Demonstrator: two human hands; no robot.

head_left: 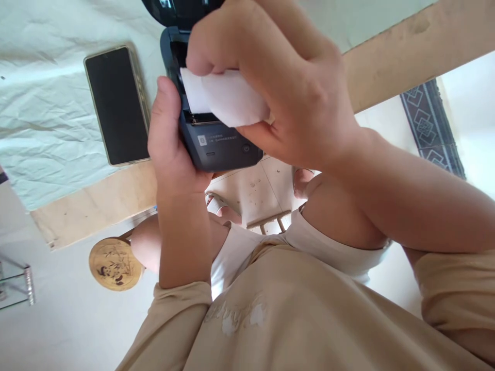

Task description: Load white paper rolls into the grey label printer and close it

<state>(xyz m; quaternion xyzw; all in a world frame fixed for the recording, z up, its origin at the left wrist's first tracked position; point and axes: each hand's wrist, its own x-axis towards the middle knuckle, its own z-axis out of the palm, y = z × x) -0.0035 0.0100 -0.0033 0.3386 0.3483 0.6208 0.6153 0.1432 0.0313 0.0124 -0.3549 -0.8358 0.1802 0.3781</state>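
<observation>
A dark blue portable label printer (226,149) rests in my left hand (170,139), the thumb along its left side and the other fingers hidden beneath. Its black lid (180,11) is swung up at the far end. My right hand (294,87) pinches a white paper roll (235,100) over the printer's compartment. The roll's loose end lies across the compartment opening. Whether the roll sits inside or is held just above, I cannot tell.
A smartphone (117,105) with a dark screen lies on the pale green cloth (50,123) covering the wooden table (93,206). Below are a round wooden stool (115,264) with a panda picture and a glass-shelved rack (23,286). A patterned strip (431,126) runs along the floor at right.
</observation>
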